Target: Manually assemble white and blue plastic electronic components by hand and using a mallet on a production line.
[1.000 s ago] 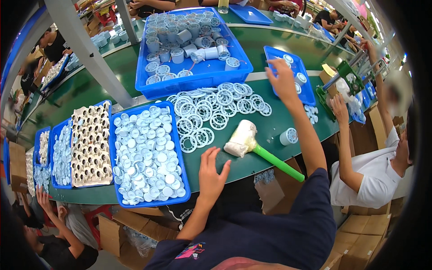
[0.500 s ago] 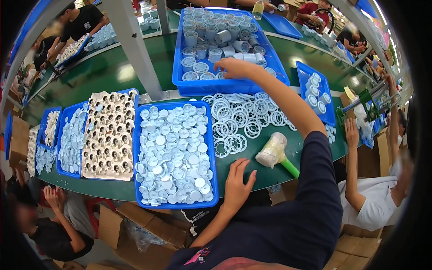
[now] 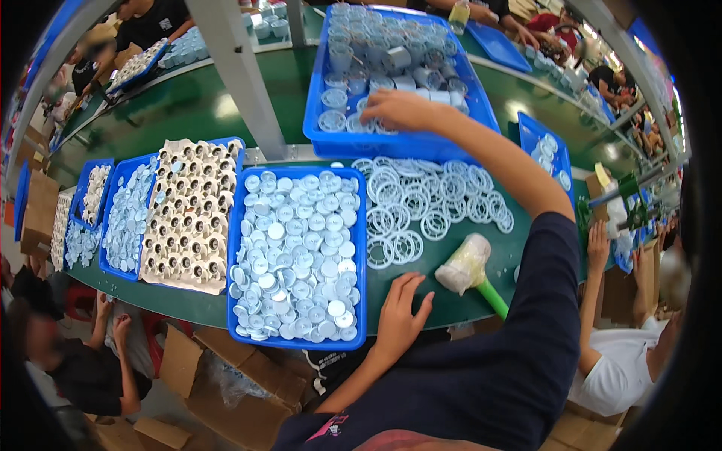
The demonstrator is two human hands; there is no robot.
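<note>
Right hand [image 3: 402, 109] is stretched into the far blue bin [image 3: 474, 113] at twelve o'clock, fingers curled over the clear round housings [image 3: 376, 45], though I cannot tell whether it grips one. Left hand [image 3: 398, 319] lies flat and released on the green table [image 3: 188, 113]. Risk, I'd say: the sleeve drags across the white rings [image 3: 421, 203] or nudges the mallet [image 3: 470, 267] at four o'clock off the edge.

Long green worktable [image 3: 188, 113] — grey post [image 3: 241, 75], cardboard boxes [image 3: 226, 383] on floor.

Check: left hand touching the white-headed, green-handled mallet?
Apart. The head view shows green table between the left hand, flat on the table, and the mallet.
</note>
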